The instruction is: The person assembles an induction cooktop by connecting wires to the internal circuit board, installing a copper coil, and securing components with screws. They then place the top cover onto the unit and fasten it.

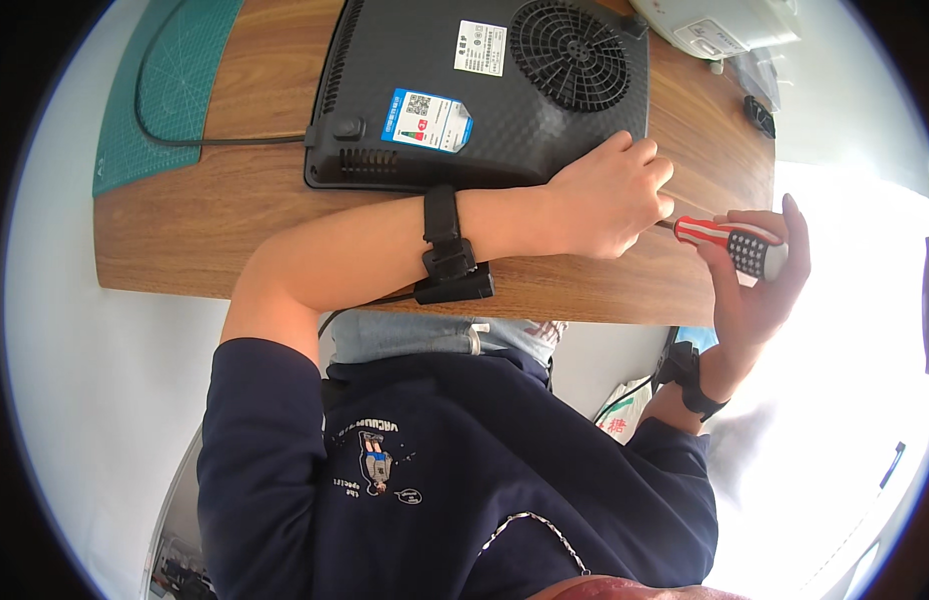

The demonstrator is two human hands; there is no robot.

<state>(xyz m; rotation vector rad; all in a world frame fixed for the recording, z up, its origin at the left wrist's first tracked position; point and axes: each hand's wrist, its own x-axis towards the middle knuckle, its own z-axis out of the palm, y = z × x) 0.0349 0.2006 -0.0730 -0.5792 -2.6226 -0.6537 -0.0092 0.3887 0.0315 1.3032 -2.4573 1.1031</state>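
A black induction cooker lies upside down on the wooden table, its underside facing up. My right hand is closed around the red, black and white handle of a screwdriver, off the cooker's near right corner. The screwdriver's thin shaft points left and runs into the fingers of my left hand. That hand is closed, its fingers curled over the cooker's near right corner. Whatever those fingers pinch is hidden, as is the screwdriver's tip.
A round fan grille and stickers show on the cooker's underside. Its black cord loops over a green cutting mat at the left. A pale container and a small black object sit at the far right.
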